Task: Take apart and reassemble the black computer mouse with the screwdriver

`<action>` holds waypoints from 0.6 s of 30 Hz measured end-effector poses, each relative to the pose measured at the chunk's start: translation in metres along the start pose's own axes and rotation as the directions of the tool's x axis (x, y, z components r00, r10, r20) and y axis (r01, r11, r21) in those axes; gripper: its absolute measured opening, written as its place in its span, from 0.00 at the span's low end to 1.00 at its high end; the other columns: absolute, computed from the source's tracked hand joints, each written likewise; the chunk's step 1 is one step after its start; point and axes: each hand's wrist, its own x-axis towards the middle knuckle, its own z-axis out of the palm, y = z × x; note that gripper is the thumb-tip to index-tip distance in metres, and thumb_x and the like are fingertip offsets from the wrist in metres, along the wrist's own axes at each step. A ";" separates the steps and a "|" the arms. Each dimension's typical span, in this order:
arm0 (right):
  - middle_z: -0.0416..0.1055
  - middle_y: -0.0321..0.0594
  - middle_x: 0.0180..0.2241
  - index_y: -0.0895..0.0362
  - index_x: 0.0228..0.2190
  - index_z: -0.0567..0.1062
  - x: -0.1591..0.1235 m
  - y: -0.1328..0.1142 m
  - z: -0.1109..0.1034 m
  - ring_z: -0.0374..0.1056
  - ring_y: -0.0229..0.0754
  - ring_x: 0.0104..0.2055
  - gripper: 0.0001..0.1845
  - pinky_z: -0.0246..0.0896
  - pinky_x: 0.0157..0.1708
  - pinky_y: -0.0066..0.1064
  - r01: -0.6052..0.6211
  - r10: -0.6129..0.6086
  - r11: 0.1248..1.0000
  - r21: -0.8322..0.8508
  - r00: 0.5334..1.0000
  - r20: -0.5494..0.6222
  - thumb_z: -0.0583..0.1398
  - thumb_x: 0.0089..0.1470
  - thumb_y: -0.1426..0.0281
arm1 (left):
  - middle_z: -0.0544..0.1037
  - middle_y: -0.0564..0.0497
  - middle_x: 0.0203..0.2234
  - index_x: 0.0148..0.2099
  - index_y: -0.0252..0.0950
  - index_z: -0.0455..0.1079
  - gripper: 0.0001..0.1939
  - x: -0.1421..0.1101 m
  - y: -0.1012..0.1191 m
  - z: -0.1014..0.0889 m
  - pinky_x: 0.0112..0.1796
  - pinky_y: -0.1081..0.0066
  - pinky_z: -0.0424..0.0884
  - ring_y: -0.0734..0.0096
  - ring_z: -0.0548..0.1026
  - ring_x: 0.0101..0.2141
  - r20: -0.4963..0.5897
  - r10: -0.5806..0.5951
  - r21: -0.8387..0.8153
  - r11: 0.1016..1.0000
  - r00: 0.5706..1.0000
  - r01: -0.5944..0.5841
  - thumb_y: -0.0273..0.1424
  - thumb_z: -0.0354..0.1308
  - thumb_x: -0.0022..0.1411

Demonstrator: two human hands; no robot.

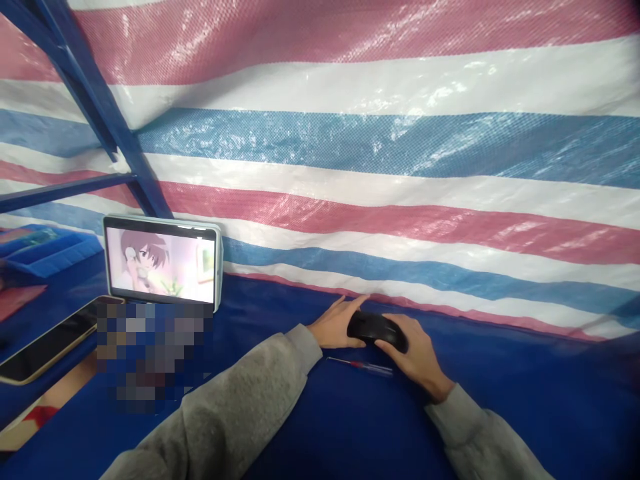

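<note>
both hands are on the mouse (379, 331) from where i stand, one at either end. at its left end, the left hand (336, 328) has its fingers spread apart, the end sitting in the gap between thumb and forefinger; whether it presses there, i can't tell. the mouse lies between the two palms, its long axis slanting from the far left to the near right. at its right end, the right hand (417, 353) is closed on it, fingers along the far side and thumb on the near side, so this is the firmer hold.

over to the left, a phone (55, 340) lies in front of a propped tablet (163, 263), both well apart from the hands. just nearer the person than the mouse, and clear of it, a screwdriver (370, 367) lies on the table (340, 427), tip left by the left cuff (310, 343), handle right.
</note>
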 end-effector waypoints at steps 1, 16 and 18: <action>0.76 0.45 0.44 0.54 0.46 0.72 -0.001 0.000 0.001 0.71 0.51 0.46 0.24 0.67 0.45 0.44 -0.008 0.008 1.000 0.004 1.000 0.008 0.61 0.52 0.52 | 0.71 0.42 0.52 0.70 0.40 0.39 0.57 0.000 0.000 0.000 0.64 0.51 0.41 0.55 0.66 0.57 -0.005 0.001 -0.001 1.000 1.000 -0.001 0.36 0.70 0.47; 0.73 0.48 0.49 0.54 0.53 0.69 -0.004 0.003 0.007 0.69 0.52 0.51 0.26 0.65 0.50 0.47 -0.007 0.005 1.000 0.011 0.992 0.128 0.59 0.56 0.55 | 0.72 0.45 0.49 0.69 0.42 0.45 0.52 0.000 0.001 0.001 0.62 0.50 0.46 0.52 0.67 0.55 -0.029 -0.017 0.022 1.000 0.999 0.018 0.36 0.70 0.48; 0.71 0.48 0.52 0.53 0.57 0.65 -0.004 0.003 0.007 0.67 0.51 0.53 0.28 0.65 0.51 0.46 0.017 -0.020 1.000 0.021 0.986 0.167 0.57 0.58 0.57 | 0.72 0.45 0.49 0.69 0.42 0.45 0.53 0.000 0.000 0.002 0.62 0.50 0.46 0.51 0.67 0.56 -0.036 -0.010 0.021 1.000 0.999 0.011 0.36 0.70 0.48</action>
